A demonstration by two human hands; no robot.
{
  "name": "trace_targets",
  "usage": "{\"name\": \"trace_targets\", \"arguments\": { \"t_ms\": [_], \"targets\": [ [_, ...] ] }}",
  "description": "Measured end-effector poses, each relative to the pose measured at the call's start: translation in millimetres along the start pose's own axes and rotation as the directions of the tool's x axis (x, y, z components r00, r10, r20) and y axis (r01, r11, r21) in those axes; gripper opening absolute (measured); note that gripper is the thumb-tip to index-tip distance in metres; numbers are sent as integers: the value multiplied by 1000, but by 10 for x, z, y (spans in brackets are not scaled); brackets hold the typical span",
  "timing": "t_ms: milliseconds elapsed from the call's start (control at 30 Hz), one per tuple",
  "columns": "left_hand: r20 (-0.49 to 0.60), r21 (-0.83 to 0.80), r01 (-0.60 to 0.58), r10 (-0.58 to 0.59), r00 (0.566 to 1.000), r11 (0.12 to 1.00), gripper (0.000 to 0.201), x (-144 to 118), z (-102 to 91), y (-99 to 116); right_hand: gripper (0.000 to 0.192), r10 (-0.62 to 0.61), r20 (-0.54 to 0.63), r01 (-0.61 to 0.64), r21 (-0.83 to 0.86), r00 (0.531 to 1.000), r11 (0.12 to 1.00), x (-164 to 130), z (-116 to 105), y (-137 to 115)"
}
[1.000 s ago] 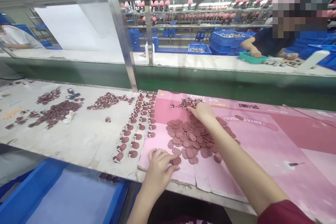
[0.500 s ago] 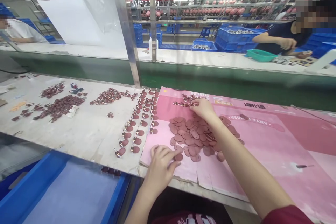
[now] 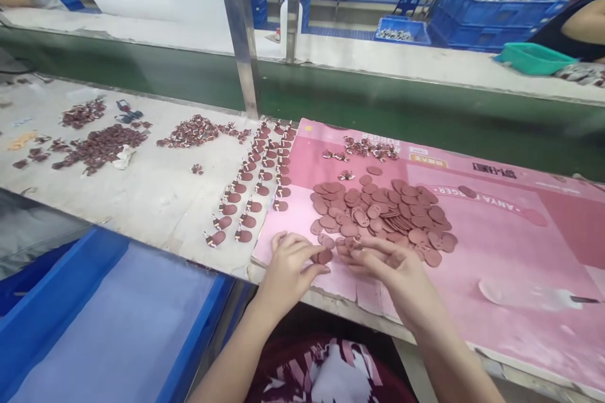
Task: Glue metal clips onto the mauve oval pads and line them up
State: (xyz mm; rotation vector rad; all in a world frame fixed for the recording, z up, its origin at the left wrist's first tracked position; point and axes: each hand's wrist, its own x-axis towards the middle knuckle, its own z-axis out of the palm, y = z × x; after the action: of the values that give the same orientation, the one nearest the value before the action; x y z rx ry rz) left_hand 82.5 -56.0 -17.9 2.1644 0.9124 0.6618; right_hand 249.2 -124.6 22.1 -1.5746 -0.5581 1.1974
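My left hand [image 3: 293, 264] pinches a brown oval disc [image 3: 324, 256] between thumb and fingers, just above the front of the pink printed sheet [image 3: 472, 233]. Close to it on the right, my right hand [image 3: 385, 261] has its fingertips closed on a small brown-and-white piece [image 3: 350, 243], mostly covered by the fingers. Behind both hands spreads a pile of brown oval discs [image 3: 387, 211]. Farther back lies a cluster of small brown-and-white pieces [image 3: 371, 147], with one loose piece [image 3: 346, 175] nearer the discs.
Rows of discs with small pieces attached [image 3: 246, 220] line the table left of the sheet. More small parts lie in heaps [image 3: 106, 145] farther left. A translucent bottle [image 3: 527, 296] lies at right. A blue bin [image 3: 108, 327] stands below the table edge. A metal post [image 3: 239, 38] rises behind.
My right hand has come back from the small-piece cluster to beside my left hand, now with a small piece at its fingertips. My left hand still holds a disc. The view has tilted down.
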Motion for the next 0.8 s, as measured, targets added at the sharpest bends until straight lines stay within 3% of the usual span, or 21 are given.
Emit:
{"name": "trace_targets", "arguments": {
  "t_ms": [167,367,800],
  "targets": [
    [-3,-4,-6,6,1000,1000,21,3,-5,1,39,-61,-7,61,-65,998,996,-120,146,135],
    [19,-10,9,-8,1000,1000,18,16,-12,10,36,-215,16,213,-237,976,948,-133,163,188],
    [-13,8,-22,22,1000,1000,17,-1,8,2,28,-301,-27,273,-350,953,896,-81,241,278]
  ]
}}
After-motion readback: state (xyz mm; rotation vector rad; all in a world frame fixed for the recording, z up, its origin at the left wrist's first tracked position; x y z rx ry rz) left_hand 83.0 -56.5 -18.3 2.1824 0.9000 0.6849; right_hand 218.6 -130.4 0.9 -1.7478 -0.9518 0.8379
